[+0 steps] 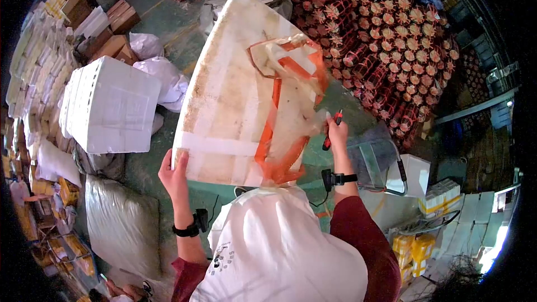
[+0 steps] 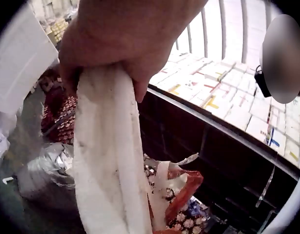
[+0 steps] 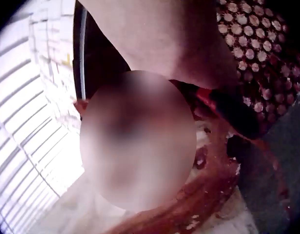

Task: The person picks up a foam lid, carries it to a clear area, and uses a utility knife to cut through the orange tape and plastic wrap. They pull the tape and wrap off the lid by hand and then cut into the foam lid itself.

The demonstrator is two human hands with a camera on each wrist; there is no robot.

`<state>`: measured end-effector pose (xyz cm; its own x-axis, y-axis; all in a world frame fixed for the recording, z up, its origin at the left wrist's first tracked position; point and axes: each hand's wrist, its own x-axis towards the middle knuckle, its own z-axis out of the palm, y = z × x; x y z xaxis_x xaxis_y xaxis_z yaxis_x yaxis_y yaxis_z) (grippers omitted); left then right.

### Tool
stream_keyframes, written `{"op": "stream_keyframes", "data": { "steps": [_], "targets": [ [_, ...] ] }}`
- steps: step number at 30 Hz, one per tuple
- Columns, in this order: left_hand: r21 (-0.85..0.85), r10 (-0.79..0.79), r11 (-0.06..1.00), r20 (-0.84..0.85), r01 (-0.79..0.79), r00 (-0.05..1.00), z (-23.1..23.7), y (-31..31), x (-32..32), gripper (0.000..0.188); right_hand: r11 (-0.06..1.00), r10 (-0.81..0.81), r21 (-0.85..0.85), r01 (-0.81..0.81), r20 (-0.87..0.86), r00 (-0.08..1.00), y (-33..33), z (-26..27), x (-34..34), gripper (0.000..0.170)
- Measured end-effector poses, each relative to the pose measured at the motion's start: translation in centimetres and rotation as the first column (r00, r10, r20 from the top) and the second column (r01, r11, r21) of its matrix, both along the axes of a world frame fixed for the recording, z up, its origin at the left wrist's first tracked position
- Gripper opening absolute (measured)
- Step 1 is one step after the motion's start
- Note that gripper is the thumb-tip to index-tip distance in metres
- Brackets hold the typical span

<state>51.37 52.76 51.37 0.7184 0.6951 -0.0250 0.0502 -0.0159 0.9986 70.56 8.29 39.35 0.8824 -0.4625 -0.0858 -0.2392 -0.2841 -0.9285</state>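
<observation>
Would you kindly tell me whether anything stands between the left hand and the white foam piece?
Nothing visible does: the left hand grips the white foam piece directly at its edge, and the orange tape lies farther over, toward the right hand.

Foam slab [image 1: 215, 100]: matt wht EPS by the look, grubby, scuffed. Orange tape [image 1: 269, 130]: thin plast., glossy, crinkled. Hand tool [image 1: 326, 144]: blk & red plast., smooth, slight sheen. Foam box [image 1: 114, 106]: cleaner EPS, smooth, matt. Plast. bags [image 1: 165, 78]: thin, crinkly, semi-gloss. Grey sack [image 1: 123, 226]: plast., wrinkled, w/ sheen. Cartons [image 1: 113, 48]: matt brn cardbd. Shirt [image 1: 285, 240]: wht cloth, matt; maroon sleeve [image 1: 361, 237]: ditto.
</observation>
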Motion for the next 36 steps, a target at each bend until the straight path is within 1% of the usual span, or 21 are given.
{"op": "stream_keyframes", "data": {
  "steps": [1, 5, 6, 7, 8, 9, 11, 12, 14, 17, 19, 20, 22, 23, 24, 25, 28, 30, 31, 35, 36],
  "targets": [
    [-0.009, 0.025, 1.000, 0.000, -0.025, 1.000, 0.4, -0.4, 0.2, 0.039, 0.987, 0.016, 0.161, -0.008, -0.048, 0.999, 0.0, 1.3, 0.1, 0.033],
    [0.023, 0.027, 0.999, -0.036, -0.026, 0.999, 0.7, -0.7, -0.2, 0.037, 0.971, 0.133, -0.222, -0.084, 0.219, 0.967, 2.9, 2.8, -2.1, 0.032],
    [0.028, 0.052, 0.998, -0.044, -0.051, 0.998, 0.6, -0.9, -0.2, 0.037, 0.972, 0.237, -0.008, -0.236, 0.046, 0.971, 5.9, 5.7, -4.1, 0.032],
    [0.034, 0.071, 0.997, -0.053, -0.070, 0.996, 0.5, -1.2, -0.1, 0.036, 0.944, 0.318, 0.045, -0.327, 0.141, 0.937, 8.1, 3.2, -5.0, 0.035],
    [0.039, 0.088, 0.996, -0.059, -0.086, 0.994, 0.4, -1.6, 0.0, 0.036, 0.884, 0.464, -0.071, -0.462, 0.023, 0.886, 11.0, 6.6, -6.9, 0.044],
    [0.032, 0.107, 0.994, -0.064, -0.105, 0.992, 0.3, -2.0, 0.1, 0.037, 0.835, 0.536, -0.152, -0.529, 0.004, 0.844, 12.9, 4.7, -7.4, 0.051],
    [-0.024, 0.085, 0.996, -0.033, -0.086, 0.996, 0.7, -3.3, -0.1, 0.039, 0.833, 0.528, -0.205, -0.514, 0.016, 0.849, 16.8, 0.9, -7.9, 0.052],
    [-0.049, 0.077, 0.996, -0.017, -0.078, 0.997, 0.9, -4.0, -0.2, 0.040, 0.766, 0.576, -0.458, -0.452, 0.177, 0.798, 18.4, 1.9, -7.5, 0.050],
    [-0.020, 0.080, 0.997, 0.038, -0.079, 0.996, 0.6, -4.9, -0.3, 0.039, 0.852, 0.521, -0.016, -0.524, -0.076, 0.850, 20.5, 5.2, -7.2, 0.043],
    [0.074, 0.160, 0.983, 0.082, -0.166, 0.984, 1.7, -5.6, -0.2, 0.037, 0.860, 0.340, -0.344, -0.377, -0.165, 0.926, 21.3, 3.1, -6.4, 0.037],
    [0.064, 0.110, 0.991, 0.065, -0.114, 0.992, 2.3, -5.0, -0.2, 0.043, 0.869, 0.350, -0.326, -0.371, -0.124, 0.929, 19.7, 2.4, -5.7, 0.029],
    [0.056, 0.176, 0.983, 0.022, -0.177, 0.984, 1.9, -5.6, -0.3, 0.035, 0.869, 0.360, -0.322, -0.375, -0.107, 0.927, 18.9, 2.2, -5.2, 0.024],
    [0.280, 0.268, 0.926, -0.013, -0.253, 0.963, 0.3, -4.9, -0.7, 0.035, 0.890, 0.296, -0.377, -0.256, 0.050, 0.954, 16.5, 0.7, -3.5, 0.024],
    [0.285, 0.267, 0.926, -0.031, -0.247, 0.963, 0.6, -3.9, -1.4, 0.034, 0.917, 0.245, -0.357, -0.176, 0.158, 0.957, 14.1, 0.2, -1.9, 0.025],
    [0.289, 0.264, 0.927, -0.047, -0.240, 0.963, 1.1, -2.8, -2.1, 0.034, 0.901, 0.246, -0.382, -0.204, 0.064, 0.967, 11.1, 1.2, -0.1, 0.026],
    [0.088, 0.157, 0.984, -0.042, -0.153, 0.987, 1.2, -2.0, -2.9, 0.032, 0.884, 0.242, -0.404, -0.234, -0.031, 0.970, 8.4, 2.3, 1.3, 0.027],
    [0.246, 0.130, 0.963, -0.074, -0.109, 0.989, -0.6, -2.2, -3.4, 0.029, 0.813, 0.385, -0.451, -0.369, -0.059, 0.921, 5.6, 2.7, 3.2, 0.026],
    [0.210, 0.083, 0.976, -0.093, -0.062, 0.992, -0.6, -2.5, -2.9, 0.029, 0.769, 0.447, -0.496, -0.403, -0.034, 0.894, 4.0, 3.2, 4.0, 0.025],
    [0.190, 0.058, 0.981, -0.101, -0.038, 0.993, -0.4, -2.7, -2.6, 0.029, 0.788, 0.424, -0.505, -0.352, 0.031, 0.905, 3.6, 3.9, 4.7, 0.025],
    [0.175, 0.005, 0.984, -0.080, 0.009, 0.997, -0.8, -3.3, -2.4, 0.031, 0.823, 0.455, -0.331, -0.461, -0.103, 0.885, 0.9, 7.0, 8.3, 0.036],
    [0.167, -0.022, 0.985, -0.059, 0.031, 0.998, -1.0, -3.3, -2.5, 0.031, 0.823, 0.422, -0.377, -0.426, -0.097, 0.901, 1.1, 7.4, 8.8, 0.039]
  ]
}}
